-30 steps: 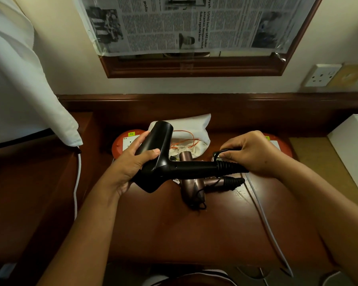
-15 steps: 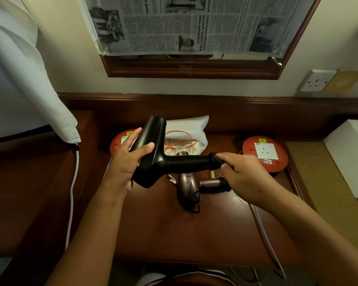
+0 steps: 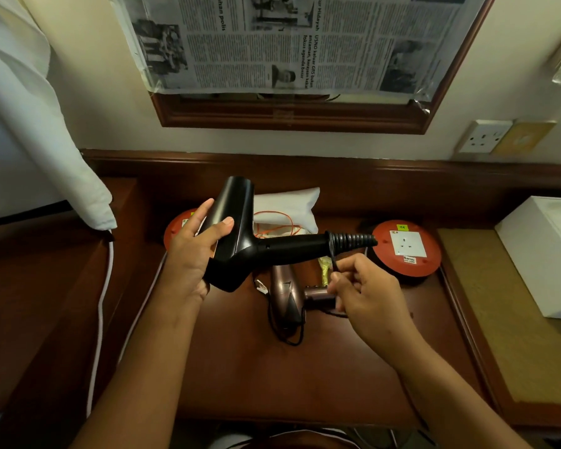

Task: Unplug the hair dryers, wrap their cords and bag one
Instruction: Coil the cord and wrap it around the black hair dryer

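The left hand point(image 3: 191, 251) grips the black dryer point(image 3: 240, 241) above the table point(image 3: 240, 367), handle pointing to 3 o'clock, while the right hand point(image 3: 366, 293) pinches its cord point(image 3: 335, 262) just below the handle end.

Right hand point(image 3: 366, 291) has dropped from the end of the black hair dryer point(image 3: 240, 238) handle to below it, now pinching the thin black cord point(image 3: 334, 265) under the ribbed cord sleeve point(image 3: 352, 243), which was covered before. The dryer's handle now reaches nearer the right-hand red socket reel point(image 3: 407, 249).
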Action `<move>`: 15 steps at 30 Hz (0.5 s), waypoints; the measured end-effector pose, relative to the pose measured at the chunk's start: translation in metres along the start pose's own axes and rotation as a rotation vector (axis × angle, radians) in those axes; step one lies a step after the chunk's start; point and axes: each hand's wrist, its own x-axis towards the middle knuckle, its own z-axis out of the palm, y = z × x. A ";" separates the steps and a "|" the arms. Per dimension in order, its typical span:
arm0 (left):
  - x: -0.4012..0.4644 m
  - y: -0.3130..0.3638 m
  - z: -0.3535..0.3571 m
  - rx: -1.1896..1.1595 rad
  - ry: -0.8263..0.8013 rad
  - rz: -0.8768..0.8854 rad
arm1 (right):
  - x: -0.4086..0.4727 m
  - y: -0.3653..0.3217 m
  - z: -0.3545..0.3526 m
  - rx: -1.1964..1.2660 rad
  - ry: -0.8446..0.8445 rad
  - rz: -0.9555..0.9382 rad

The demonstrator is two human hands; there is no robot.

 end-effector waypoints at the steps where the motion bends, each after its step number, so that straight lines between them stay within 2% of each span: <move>1: 0.000 0.000 0.001 -0.009 0.002 -0.008 | 0.001 0.000 0.001 0.131 -0.025 0.078; 4: 0.000 -0.001 0.004 -0.031 -0.002 -0.043 | 0.003 0.006 0.005 0.480 -0.126 0.286; 6: 0.001 -0.002 0.003 -0.036 -0.003 -0.061 | 0.006 0.010 0.005 0.605 -0.156 0.364; 15: 0.006 0.003 0.004 -0.081 -0.025 -0.101 | 0.016 0.028 0.009 0.625 -0.183 0.420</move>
